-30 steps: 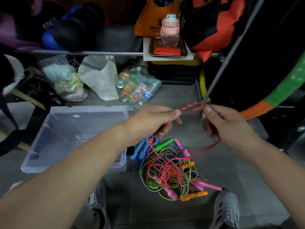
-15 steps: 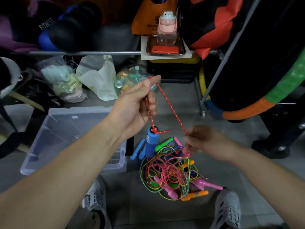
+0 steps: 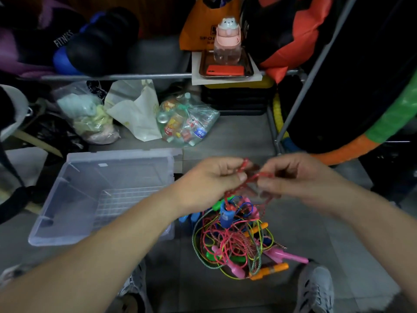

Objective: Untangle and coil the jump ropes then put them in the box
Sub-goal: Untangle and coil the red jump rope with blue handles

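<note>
Red braided cord (image 3: 252, 177) is what I have pinched between both hands, raised above the pile. My left hand (image 3: 212, 179) and right hand (image 3: 293, 177) each have their fingers closed on it, the two hands almost touching; the right is blurred. The cord runs down to one blue handle (image 3: 226, 214) hanging upright over the tangle of jump ropes (image 3: 234, 242) on the floor (image 3: 248, 134). I count at least four cord colours there: red, green, yellow, blue. Orange, pink and green handles poke out; an exact count I cannot give. One clear plastic box (image 3: 101, 195) sits just left of the pile, with nothing inside that I can see. Two grey shoes, one (image 3: 316, 288) on the right, flank the near edge.
</note>
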